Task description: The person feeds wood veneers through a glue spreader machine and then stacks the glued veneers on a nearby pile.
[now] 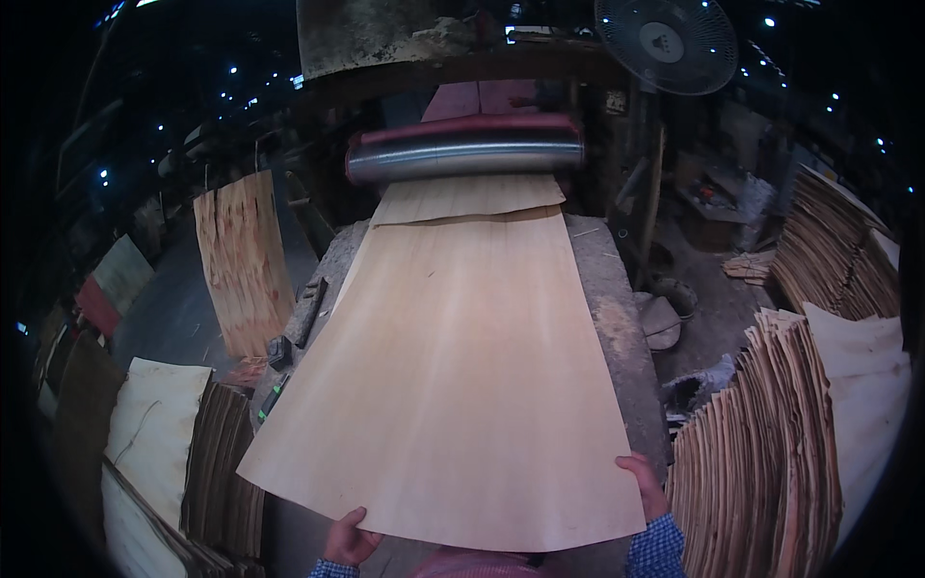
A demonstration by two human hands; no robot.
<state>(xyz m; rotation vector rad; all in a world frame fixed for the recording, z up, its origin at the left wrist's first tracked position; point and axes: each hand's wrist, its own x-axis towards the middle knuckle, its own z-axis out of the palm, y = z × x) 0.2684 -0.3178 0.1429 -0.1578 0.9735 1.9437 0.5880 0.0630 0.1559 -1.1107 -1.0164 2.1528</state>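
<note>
A broad, pale wood veneer sheet [462, 376] stretches from my body toward a shiny metal roller [467, 149]. My left hand [352, 539] grips its near edge, thumb on top and the other fingers hidden below. At the near right corner, my right hand [647, 486] holds the sheet's side edge; most of its fingers are out of sight under the veneer. A second, shorter veneer piece [472, 199] lies across the far end of the sheet, just in front of the roller.
A rough work table [617, 318] lies beneath the sheet. Stacked veneers [761, 453] stand close on my right, with another stack [838, 246] behind. At left are a dark veneer stack [224, 467] and a leaning reddish-streaked sheet [246, 265]. A fan [665, 43] hangs at upper right.
</note>
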